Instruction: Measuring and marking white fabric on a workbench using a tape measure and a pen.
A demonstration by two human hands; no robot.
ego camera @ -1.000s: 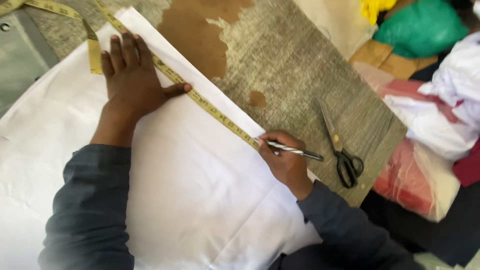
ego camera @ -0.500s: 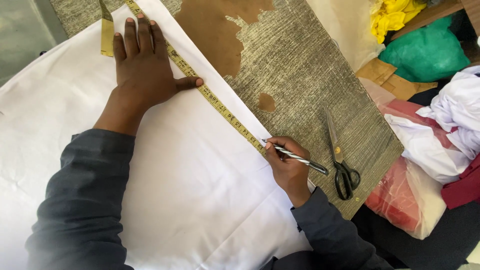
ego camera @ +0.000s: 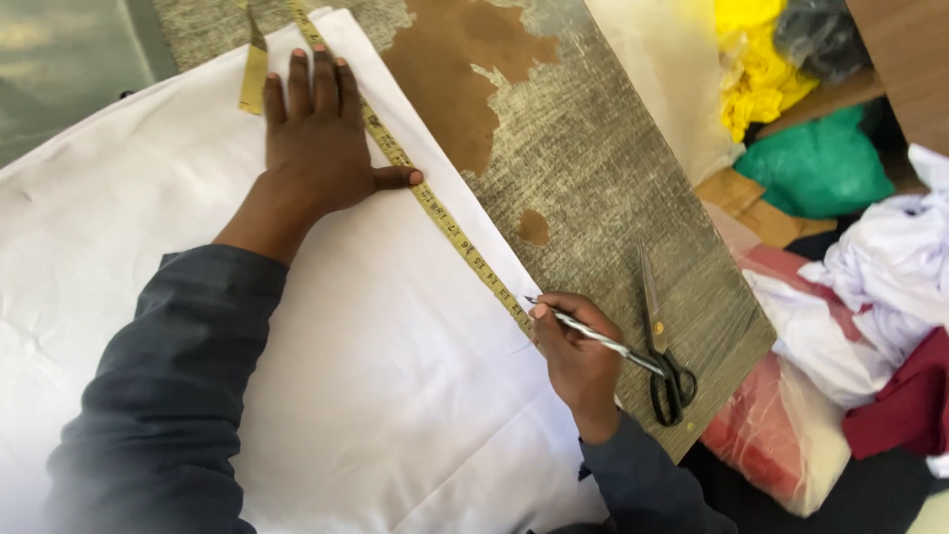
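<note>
Worn table (ego camera: 603, 188): one scissors (ego camera: 664, 346); left hand (ego camera: 316, 148) flat on tape (ego camera: 435, 213), right (ego camera: 578, 356) gripping pen (ego camera: 593, 336).

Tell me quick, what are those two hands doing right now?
Left hand flat, pinning yellow tape measure on white cloth. Right hand holds pen at tape's edge. Scissors beside, clear.

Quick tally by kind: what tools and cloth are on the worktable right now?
Measuring tape, yellow, pinned by the left hand: 1
Pen, silver, in the right hand: 1
Scissors, black-handled: 1
White cloth, spread flat: 1
Total: 4
</note>
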